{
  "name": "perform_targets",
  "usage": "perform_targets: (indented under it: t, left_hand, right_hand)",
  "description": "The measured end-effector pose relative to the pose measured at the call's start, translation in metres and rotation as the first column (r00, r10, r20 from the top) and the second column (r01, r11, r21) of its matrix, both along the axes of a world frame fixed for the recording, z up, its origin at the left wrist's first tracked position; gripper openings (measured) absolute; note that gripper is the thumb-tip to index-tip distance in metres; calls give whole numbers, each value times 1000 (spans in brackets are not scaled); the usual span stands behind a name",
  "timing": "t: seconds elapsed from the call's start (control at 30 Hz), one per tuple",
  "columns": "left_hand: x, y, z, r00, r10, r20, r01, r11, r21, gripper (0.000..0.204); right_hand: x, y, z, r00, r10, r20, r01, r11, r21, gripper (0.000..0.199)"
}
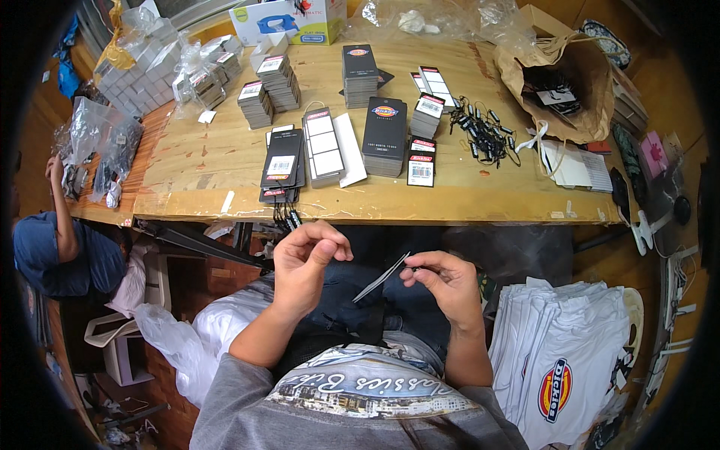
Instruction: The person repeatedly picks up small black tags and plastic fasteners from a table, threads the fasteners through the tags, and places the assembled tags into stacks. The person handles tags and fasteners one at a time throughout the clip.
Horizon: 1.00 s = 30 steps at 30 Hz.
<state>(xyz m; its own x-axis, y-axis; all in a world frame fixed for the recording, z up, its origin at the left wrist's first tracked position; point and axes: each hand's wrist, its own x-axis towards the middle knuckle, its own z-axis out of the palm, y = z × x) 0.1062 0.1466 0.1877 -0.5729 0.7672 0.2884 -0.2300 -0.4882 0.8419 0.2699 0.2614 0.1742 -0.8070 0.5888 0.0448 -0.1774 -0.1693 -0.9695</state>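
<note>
My right hand (448,289) pinches a few thin hang tags (381,277) by one end, seen nearly edge-on above my lap. To their left, my left hand (300,274) is raised with its fingers curled toward the thumb. Whatever it may hold is too small or hidden to make out. On the table just beyond it lies a pile of black hang tags (283,163), their black strings (287,216) dangling over the front edge. Beside this pile are a stack of white-panelled tags (324,150) and a tall stack of black tags (384,135).
A tangle of black tag strings (484,131) lies right of the stacks, near an open brown paper bag (592,75). Folded white shirts (562,352) are piled at my right. Bagged small boxes (142,67) stand back left. Another person's blue sleeve (45,251) shows at far left.
</note>
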Motion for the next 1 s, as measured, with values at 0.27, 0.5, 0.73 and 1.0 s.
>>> perform_targets:
  t: [0.27,0.5,0.73,1.0]
  left_hand:
    - [11,1,4,956,-166,-243,98,958,-269,14]
    - [25,2,5,944,-229,-237,157,945,-289,20]
    - [27,2,1,951,-217,-221,154,951,-269,22]
    - [19,10,-9,936,-333,-117,323,942,-94,43]
  right_hand:
    - [0,-3,3,992,-21,-122,12,997,-77,11]
    - [-4,-11,10,993,-46,-105,42,999,-34,12]
    - [-9,-16,12,992,-47,-113,50,998,24,11]
    - [-6,-13,14,993,40,-107,-44,998,-36,10]
